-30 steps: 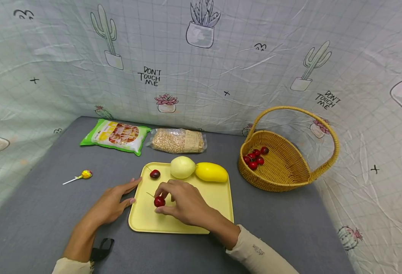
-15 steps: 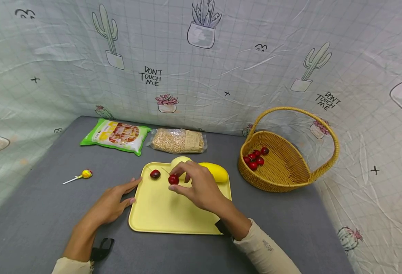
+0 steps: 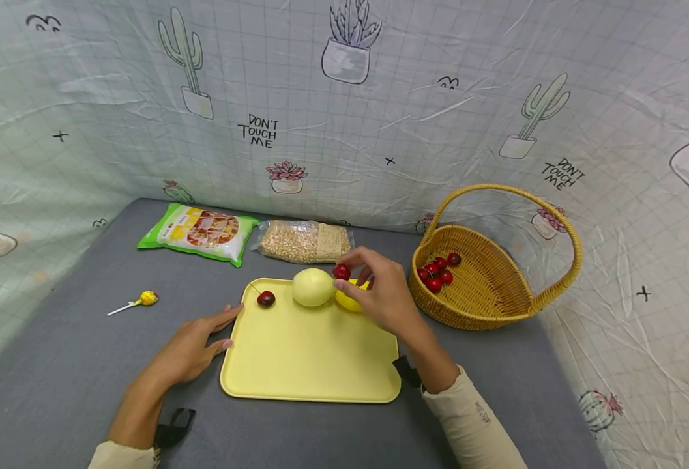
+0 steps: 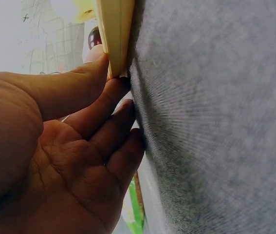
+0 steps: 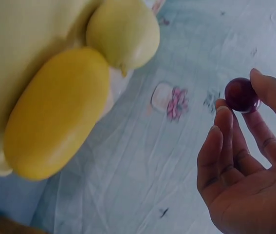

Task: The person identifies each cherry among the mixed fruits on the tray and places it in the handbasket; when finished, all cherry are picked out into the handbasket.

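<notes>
My right hand [image 3: 388, 293] holds a dark red cherry [image 3: 341, 271] between thumb and fingertips, raised over the back of the yellow tray [image 3: 309, 365]. In the right wrist view the cherry [image 5: 242, 94] shows at the fingertips. Below it lies a smooth yellow mango [image 3: 350, 298], partly hidden by the hand in the head view, beside a pale green round fruit [image 3: 312, 287] with a short stem. Another cherry [image 3: 266, 299] with its stem sits in the tray's back left corner. My left hand [image 3: 188, 352] rests against the tray's left edge, thumb and fingertips touching the rim [image 4: 116, 39].
To the right stands a wicker basket [image 3: 491, 312] with a tall handle and several cherries [image 3: 435, 270] inside. Behind the tray lie a green-edged food bag [image 3: 203, 233] and a clear bag of grains [image 3: 304, 241]. A lollipop [image 3: 147, 298] lies at the left on the grey table.
My right hand has lifted the cherry from the tray's middle and carried it right and back, past the pale green fruit. My left hand has stayed at the tray's edge.
</notes>
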`<state>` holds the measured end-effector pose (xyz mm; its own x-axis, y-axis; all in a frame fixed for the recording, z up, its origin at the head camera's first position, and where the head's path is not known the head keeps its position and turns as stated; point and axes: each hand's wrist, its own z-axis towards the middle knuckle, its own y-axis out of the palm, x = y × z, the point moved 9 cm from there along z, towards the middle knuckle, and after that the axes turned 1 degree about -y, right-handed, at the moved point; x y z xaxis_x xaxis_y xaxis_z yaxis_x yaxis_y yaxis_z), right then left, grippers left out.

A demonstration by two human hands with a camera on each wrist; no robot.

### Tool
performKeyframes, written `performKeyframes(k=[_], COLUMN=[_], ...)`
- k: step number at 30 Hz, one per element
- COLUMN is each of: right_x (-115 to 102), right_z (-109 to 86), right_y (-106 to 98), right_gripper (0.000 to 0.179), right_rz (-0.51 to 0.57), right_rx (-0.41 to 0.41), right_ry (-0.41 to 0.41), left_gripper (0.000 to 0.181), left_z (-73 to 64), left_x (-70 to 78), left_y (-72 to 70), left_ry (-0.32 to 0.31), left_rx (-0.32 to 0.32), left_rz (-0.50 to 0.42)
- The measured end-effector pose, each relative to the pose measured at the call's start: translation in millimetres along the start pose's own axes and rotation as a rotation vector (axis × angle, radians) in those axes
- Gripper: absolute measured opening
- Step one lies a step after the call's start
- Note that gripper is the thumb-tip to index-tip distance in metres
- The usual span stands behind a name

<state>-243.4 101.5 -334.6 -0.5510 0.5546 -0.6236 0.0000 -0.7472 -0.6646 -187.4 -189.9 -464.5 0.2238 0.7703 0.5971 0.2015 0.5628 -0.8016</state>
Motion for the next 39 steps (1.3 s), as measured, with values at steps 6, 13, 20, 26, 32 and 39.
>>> performKeyframes(k=[6,13,20,26,32,39], right_x=[23,48,72,95,120,146], right_z=[-1.5,-4.2,-8.8,-13.7,-21.0,-29.8], right_y=[-16,-33,-53,-68,-82,-102], right_gripper=[0.027,0.029,0.031,0.033,0.035,0.034], right_rz=[0.026,0.002,0.016,0.005,-0.009,-0.038], right_rx=[0.030,0.088,0.162,0.225,0.264,0.304], right_ry=[0.074,0.131,0.141,0.164,0.238,0.319], left_gripper=[0.068,0.067,0.068,0.068,0.068,0.067], left_z=[0.0,-0.1,0.1,-0.6,-0.6,-0.8], left_x=[0.3,0.1,-0.2,-0.3,-1.3,0.4], left_y=[0.5,1.3,1.1,0.8,1.0,0.7], left_ry=[-0.010,-0.021,-0.021,-0.025,-0.022,-0.033], left_rx=[-0.008,-0.017,-0.020,-0.019,-0.023,-0.026], left_rz=[-0.003,-0.017,-0.013,-0.022,-0.019,-0.031])
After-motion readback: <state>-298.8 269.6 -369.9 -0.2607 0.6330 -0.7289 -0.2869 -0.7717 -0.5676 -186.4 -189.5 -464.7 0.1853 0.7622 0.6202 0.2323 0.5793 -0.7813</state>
